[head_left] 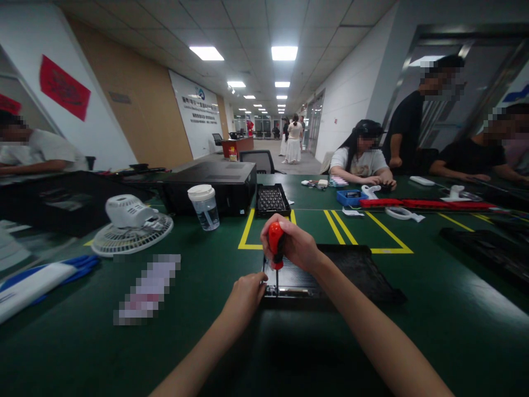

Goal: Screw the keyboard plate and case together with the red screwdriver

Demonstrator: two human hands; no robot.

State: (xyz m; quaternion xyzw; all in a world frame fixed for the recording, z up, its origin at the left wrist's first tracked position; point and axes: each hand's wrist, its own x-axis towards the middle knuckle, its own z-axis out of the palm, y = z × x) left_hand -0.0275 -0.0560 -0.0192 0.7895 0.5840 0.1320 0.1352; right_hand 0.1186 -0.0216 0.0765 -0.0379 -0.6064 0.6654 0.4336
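My right hand (pixel 295 242) is wrapped round the red and black handle of a screwdriver (pixel 275 237). The shaft points straight down, its tip at a shiny metal strip (pixel 293 292) along the near edge of a flat black plastic panel (pixel 351 270). At the panel's near left corner, my left hand (pixel 248 289) has its fingers curled and closed on the edge; the fingertips are partly hidden. Whether a screw sits under the tip is too small to tell. The panel lies on the green table (pixel 309 353).
Beyond the panel stand a black tray (pixel 273 199) of small parts, a lidded plastic cup (pixel 204 207) and a large black case (pixel 215 184). On the left lies a white fan part (pixel 132 226). A blue bin (pixel 350 197) and red strip (pixel 425 204) lie right, near a seated person (pixel 359 160).
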